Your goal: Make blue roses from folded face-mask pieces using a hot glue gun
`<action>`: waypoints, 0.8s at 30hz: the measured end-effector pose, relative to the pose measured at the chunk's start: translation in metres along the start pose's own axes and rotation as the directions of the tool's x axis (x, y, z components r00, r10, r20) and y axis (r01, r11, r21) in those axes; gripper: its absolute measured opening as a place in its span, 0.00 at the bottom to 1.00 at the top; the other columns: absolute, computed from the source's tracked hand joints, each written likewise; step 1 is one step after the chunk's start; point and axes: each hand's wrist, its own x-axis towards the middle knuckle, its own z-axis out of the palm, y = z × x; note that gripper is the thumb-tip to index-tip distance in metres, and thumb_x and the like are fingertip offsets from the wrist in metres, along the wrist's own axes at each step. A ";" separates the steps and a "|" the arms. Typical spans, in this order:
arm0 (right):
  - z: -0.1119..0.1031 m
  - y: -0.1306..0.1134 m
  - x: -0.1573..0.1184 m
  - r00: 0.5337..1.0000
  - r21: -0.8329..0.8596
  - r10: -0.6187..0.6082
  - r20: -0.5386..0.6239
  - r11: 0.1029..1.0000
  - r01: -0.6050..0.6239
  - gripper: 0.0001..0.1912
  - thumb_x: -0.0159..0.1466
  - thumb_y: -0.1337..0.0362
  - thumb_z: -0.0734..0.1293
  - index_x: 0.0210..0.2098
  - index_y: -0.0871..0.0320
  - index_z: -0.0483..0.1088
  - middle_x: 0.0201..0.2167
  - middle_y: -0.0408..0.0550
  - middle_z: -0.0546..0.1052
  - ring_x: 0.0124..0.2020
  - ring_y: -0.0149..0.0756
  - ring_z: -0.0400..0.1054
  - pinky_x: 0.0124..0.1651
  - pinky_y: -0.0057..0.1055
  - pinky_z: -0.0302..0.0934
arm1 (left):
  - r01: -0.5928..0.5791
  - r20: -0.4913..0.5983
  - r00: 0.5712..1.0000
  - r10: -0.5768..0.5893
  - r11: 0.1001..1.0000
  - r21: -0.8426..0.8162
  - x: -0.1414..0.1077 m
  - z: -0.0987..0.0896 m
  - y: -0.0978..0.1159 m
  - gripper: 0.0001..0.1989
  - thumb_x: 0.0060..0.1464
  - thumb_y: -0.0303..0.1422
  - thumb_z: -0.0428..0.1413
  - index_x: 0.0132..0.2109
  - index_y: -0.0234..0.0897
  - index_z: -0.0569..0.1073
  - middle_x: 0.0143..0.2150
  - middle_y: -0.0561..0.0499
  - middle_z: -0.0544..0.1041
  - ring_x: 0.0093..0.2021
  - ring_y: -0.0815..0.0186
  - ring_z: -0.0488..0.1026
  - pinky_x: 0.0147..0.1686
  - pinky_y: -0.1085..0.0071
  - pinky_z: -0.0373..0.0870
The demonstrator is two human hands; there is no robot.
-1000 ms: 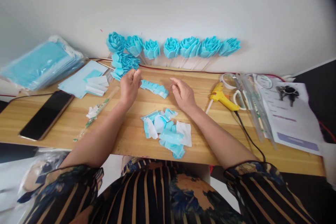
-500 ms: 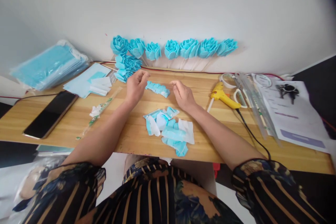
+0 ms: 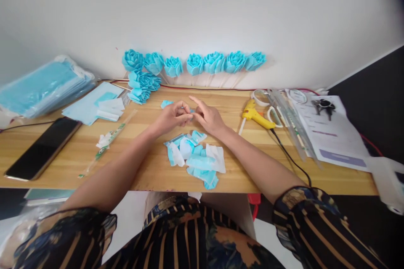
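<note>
My left hand [image 3: 174, 117] and my right hand [image 3: 208, 117] meet at the fingertips above the middle of the wooden table. The left fingers are curled in a pinch; whatever they hold is too small or hidden to name. On the right hand, the index finger points out while the thumb presses near the left fingertips. Behind my hands lies a row of small blue petals [image 3: 166, 104], mostly covered by them. Closer to me is a loose pile of blue and white fabric scraps [image 3: 200, 161].
Several blue fabric flowers [image 3: 214, 63] on sticks lean along the wall. A yellow glue gun [image 3: 257, 117], scissors [image 3: 274, 116] and keys [image 3: 324, 107] lie to the right. On the left are a phone [image 3: 44, 148], blue sheets [image 3: 90, 103] and a bag of masks [image 3: 47, 88].
My hands, apart on either side of the petal row before, have come together in front of it. The whole view has shifted slightly, with the table's things now further left.
</note>
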 end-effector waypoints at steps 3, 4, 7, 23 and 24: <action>0.000 0.000 0.001 1.000 -0.052 -0.014 0.005 0.999 0.014 0.29 0.70 0.56 0.61 0.68 0.56 0.58 0.29 0.42 0.75 0.30 0.34 0.67 0.39 0.29 0.59 | -0.008 0.009 1.000 0.007 0.999 0.044 0.000 -0.002 0.000 0.14 0.51 0.37 0.64 0.33 0.36 0.66 0.24 0.53 0.75 0.22 0.71 0.70 0.24 0.75 0.66; -0.001 0.000 0.001 1.000 -0.069 -0.015 0.000 0.997 0.015 0.29 0.70 0.56 0.61 0.68 0.56 0.58 0.30 0.43 0.76 0.31 0.35 0.67 0.39 0.29 0.60 | -0.005 0.012 1.000 0.004 0.998 0.059 0.000 -0.003 -0.001 0.13 0.51 0.37 0.64 0.33 0.36 0.67 0.24 0.53 0.75 0.22 0.71 0.70 0.24 0.75 0.65; -0.002 -0.002 0.001 1.000 -0.116 -0.011 -0.019 0.993 0.008 0.28 0.70 0.57 0.61 0.68 0.55 0.59 0.30 0.43 0.76 0.31 0.35 0.67 0.40 0.29 0.59 | 0.008 0.007 1.000 -0.008 0.995 0.102 0.000 -0.002 -0.001 0.13 0.52 0.38 0.63 0.32 0.36 0.67 0.24 0.52 0.75 0.21 0.71 0.68 0.22 0.75 0.62; -0.003 -0.023 0.001 0.994 0.598 0.079 0.074 0.794 -0.107 0.32 0.70 0.44 0.55 0.68 0.52 0.57 0.21 0.37 0.67 0.24 0.31 0.60 0.31 0.28 0.59 | 0.124 0.174 0.982 -0.069 0.936 -0.329 -0.003 -0.004 0.013 0.24 0.46 0.50 0.67 0.32 0.37 0.66 0.23 0.52 0.77 0.21 0.68 0.73 0.24 0.73 0.65; -0.005 -0.021 0.001 0.994 0.629 0.086 0.067 0.770 -0.108 0.32 0.71 0.43 0.54 0.67 0.53 0.59 0.21 0.37 0.66 0.23 0.30 0.59 0.30 0.28 0.58 | 0.114 0.128 0.989 -0.072 0.929 -0.352 -0.002 -0.005 0.012 0.24 0.44 0.50 0.68 0.32 0.37 0.66 0.24 0.52 0.78 0.22 0.68 0.73 0.24 0.73 0.66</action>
